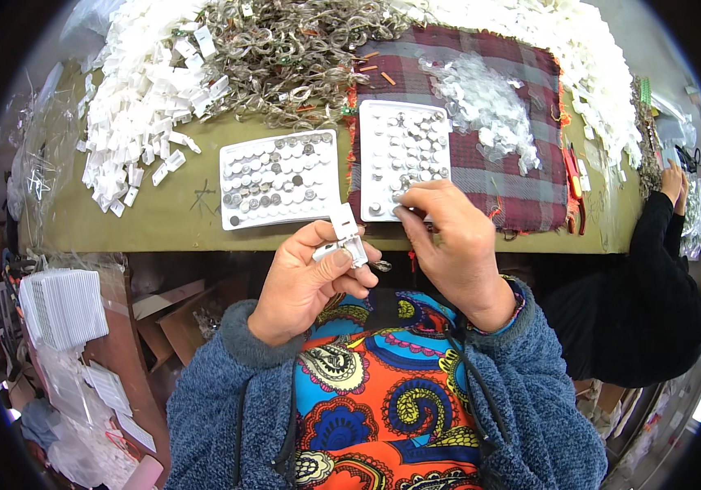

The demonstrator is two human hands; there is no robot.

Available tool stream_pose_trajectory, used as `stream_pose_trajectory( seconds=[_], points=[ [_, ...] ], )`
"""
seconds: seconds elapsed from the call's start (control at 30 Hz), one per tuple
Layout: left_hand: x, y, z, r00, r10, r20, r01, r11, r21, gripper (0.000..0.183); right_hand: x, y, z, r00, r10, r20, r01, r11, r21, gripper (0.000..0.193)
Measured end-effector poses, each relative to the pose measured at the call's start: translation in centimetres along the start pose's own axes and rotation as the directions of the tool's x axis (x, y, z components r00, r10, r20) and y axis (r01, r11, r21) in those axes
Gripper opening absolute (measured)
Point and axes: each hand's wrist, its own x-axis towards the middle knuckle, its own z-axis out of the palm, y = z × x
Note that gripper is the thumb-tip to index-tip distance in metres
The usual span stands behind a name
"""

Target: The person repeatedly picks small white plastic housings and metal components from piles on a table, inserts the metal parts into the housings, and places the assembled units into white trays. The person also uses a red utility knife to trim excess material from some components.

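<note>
My left hand holds a small white plastic case with its lid flipped up, thumb across the lower part. A short bundle of thin wire hangs beside its fingertips. My right hand is at the lower edge of the right white tray, with thumb and forefinger pinched at a small silvery button cell, partly hidden by the fingertips. Rows of round silvery button cells fill that tray. To its left, a second white tray carries rows of similar cells, a few darker.
White plastic parts pile at the left, and a tangle of wires lies behind the trays. Clear small pieces rest on a plaid cloth. Red-handled tools lie right. A co-worker's dark sleeve is at far right.
</note>
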Motion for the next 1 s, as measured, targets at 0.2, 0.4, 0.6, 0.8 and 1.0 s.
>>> stream_pose_trajectory(
  seconds=[0.2, 0.4, 0.6, 0.8, 1.0],
  points=[
    [-0.1, -0.1, -0.4, 0.999, 0.037, -0.018, -0.039, 0.994, -0.098, 0.025, 0.9, -0.4, 0.8, 0.976, -0.137, 0.168, 0.163, 0.976, -0.147, 0.027],
    [-0.3, -0.3, -0.7, 0.999, 0.036, -0.025, -0.039, 0.994, -0.105, 0.024, 0.6, -0.3, 0.4, 0.982, -0.076, 0.173, 0.092, 0.992, -0.085, 0.023],
    [-0.5, -0.4, -0.4, 1.0, 0.025, 0.012, -0.024, 0.998, -0.064, 0.024, -1.2, 1.7, -3.6, 0.928, 0.338, -0.155, -0.295, 0.924, 0.245, 0.012],
    [0.7, -0.5, 1.1, 0.997, -0.057, 0.044, 0.057, 0.998, 0.0, 0.022, -2.1, 3.1, -3.0, 0.947, 0.302, -0.112, -0.276, 0.939, 0.203, 0.01],
    [1.8, -0.6, 2.0, 0.993, -0.097, 0.069, 0.095, 0.995, 0.035, 0.021, -0.4, 3.2, -2.4, 0.989, 0.036, -0.143, -0.041, 0.999, -0.032, 0.015]
  ],
)
